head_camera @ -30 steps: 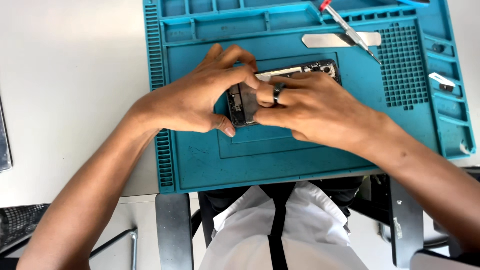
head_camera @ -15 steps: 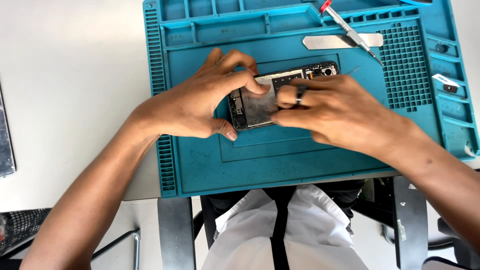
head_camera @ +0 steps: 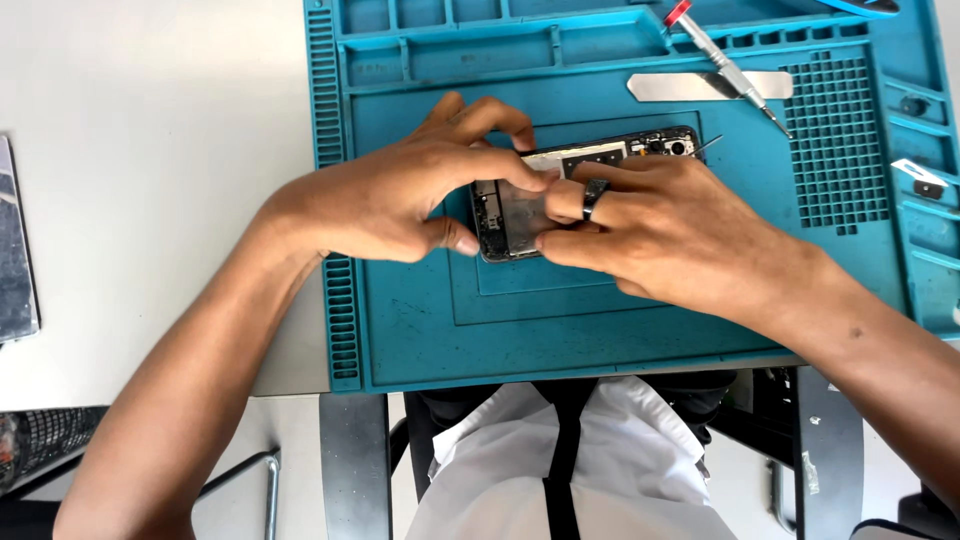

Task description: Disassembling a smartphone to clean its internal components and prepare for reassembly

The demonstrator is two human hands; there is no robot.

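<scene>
Opened black smartphone with exposed grey internals (head_camera: 520, 205): lies flat at centre of the frame on a teal silicone repair mat with ribbed edges and moulded compartments (head_camera: 620, 310), itself on a white surface (head_camera: 150, 130). Left hand (head_camera: 400, 195): grip clenched on the phone's left end, thumb under its lower corner, fingers curled over the top edge. Right hand (head_camera: 680, 230), dark ring on one finger: fingertips pressed on the phone's middle, grasping it from the right. Red-capped metal precision screwdriver (head_camera: 725, 68): upper right, lying across a flat silver metal pry tool (head_camera: 680, 87). Dark flat panel (head_camera: 15, 250): far left edge.
</scene>
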